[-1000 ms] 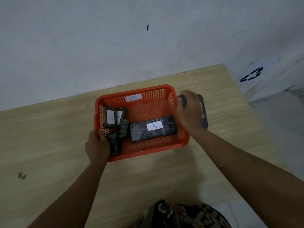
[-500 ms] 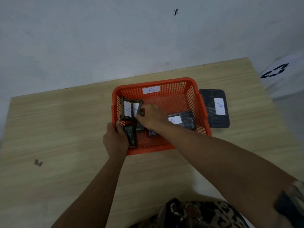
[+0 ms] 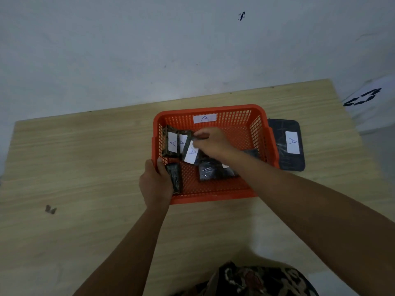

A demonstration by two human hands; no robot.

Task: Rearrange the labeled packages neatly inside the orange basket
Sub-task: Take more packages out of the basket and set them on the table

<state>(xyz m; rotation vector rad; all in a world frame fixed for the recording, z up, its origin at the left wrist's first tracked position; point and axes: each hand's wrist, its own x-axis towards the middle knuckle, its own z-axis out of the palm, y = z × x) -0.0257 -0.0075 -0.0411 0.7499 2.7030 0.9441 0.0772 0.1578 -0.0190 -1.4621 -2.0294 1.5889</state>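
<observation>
Right hand (image 3: 210,142) grips a labeled package (image 3: 190,151) inside the orange basket (image 3: 213,196).

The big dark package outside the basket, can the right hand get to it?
Probably yes. The big dark package lies uncovered on the table beside the basket, but the right hand is busy holding a small package.

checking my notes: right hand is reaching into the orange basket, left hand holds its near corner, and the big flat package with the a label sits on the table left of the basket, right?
One slip: the big flat package lies on the table to the right of the orange basket, not the left, as the head view shows. The rest holds: the right hand is inside the basket and the left hand grips its near corner.
</observation>
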